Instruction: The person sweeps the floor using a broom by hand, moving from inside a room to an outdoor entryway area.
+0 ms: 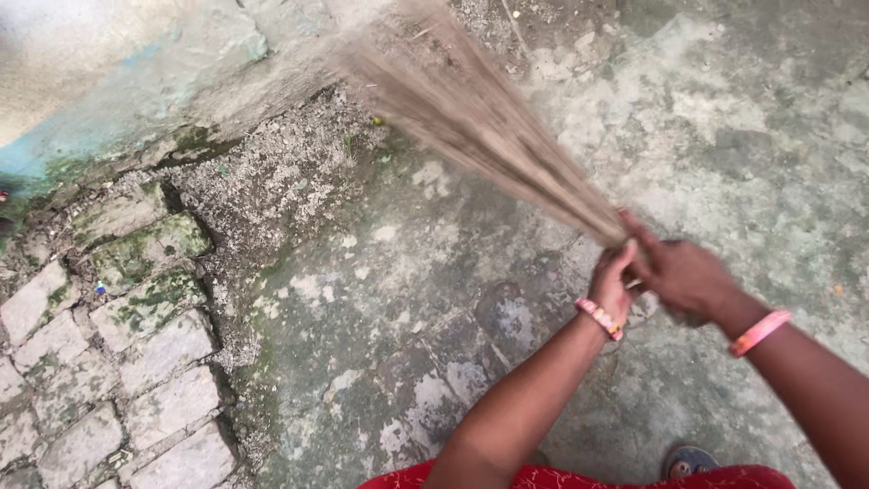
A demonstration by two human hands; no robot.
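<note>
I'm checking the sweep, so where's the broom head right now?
In the head view, the broom fans up and left from both hands, its blurred tips at the top centre over the gritty debris beside the wall base.

The broom (471, 118) bristles are motion-blurred, their tips cut off at top.

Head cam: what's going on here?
A person grips the bound end of a grass broom with both hands, left hand and right hand close together. Its blurred bristles fan out toward grit piled by the wall base, beside mossy bricks on the concrete floor.
</note>
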